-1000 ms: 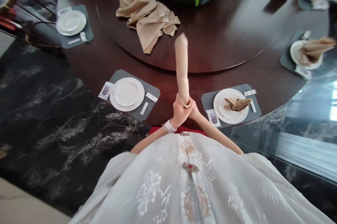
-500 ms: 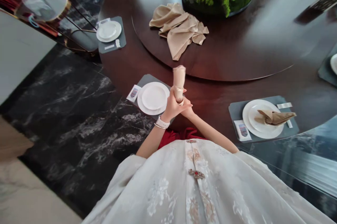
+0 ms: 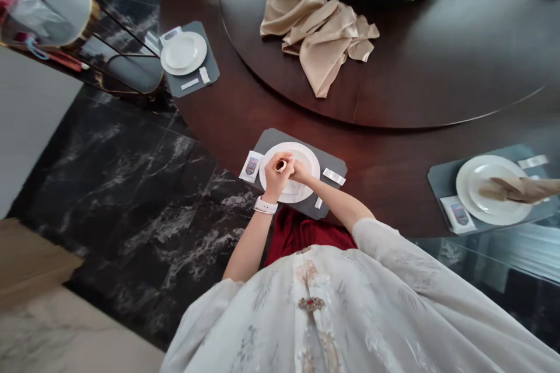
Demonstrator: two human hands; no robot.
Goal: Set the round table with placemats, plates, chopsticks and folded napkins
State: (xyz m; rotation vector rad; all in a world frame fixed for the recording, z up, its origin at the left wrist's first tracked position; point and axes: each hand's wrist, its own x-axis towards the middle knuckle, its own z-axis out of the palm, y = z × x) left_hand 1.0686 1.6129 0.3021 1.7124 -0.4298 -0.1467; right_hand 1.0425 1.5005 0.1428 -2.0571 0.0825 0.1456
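Two hands meet in the head view above a white plate (image 3: pixel 307 157) on a grey placemat (image 3: pixel 280 142). The left hand (image 3: pixel 275 180), with a white watch (image 3: pixel 265 205) on its wrist, is closed around a rolled beige napkin (image 3: pixel 280 166), only the napkin's end showing between the fingers. The right hand (image 3: pixel 301 172) curls closed against it. A crumpled beige napkin (image 3: pixel 321 34) lies on the dark wooden turntable (image 3: pixel 245 11), well apart.

We get bright, soft daylight — a pale glare sweeps the dark desk (image 3: pixel 481 28) toward upper right, shadows stay faint, and the wide lens bends the marble floor (image 3: pixel 131 204) near the edges.
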